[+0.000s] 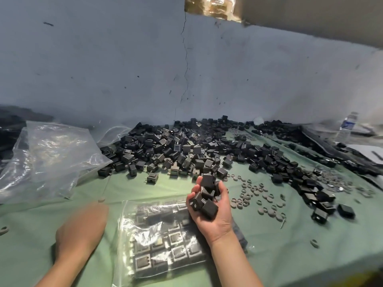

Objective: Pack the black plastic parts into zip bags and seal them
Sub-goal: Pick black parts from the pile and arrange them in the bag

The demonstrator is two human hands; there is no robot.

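- My right hand is palm up, fingers curled into a cup round a handful of black box-shaped plastic parts. It hovers just above the far right corner of the clear zip bag.
- My left hand lies back-up on the green cloth-covered table at 9 o'clock from the bag. It is blurred, but looks flat and holds nothing I can see.
- To do this step well, I judge the left hand should lift and hold the bag's mouth wide. Then I tip the cupped parts in a few at a time rather than dump them, so they don't spill or upset the rows.
- I cannot make out the zip strip, so I'd find it before pouring.
- The zip bag already holds black parts lying in neat rows, and it looks well filled.
- At 10 o'clock sit crumpled clear plastic bags, apparently empty.
- At 12 o'clock, against the wall, spreads the heap of loose black parts, still a great many to pack.
- Small grey rings are scattered at 3 o'clock of my right hand, and a clear plastic water bottle stands at 2 o'clock.
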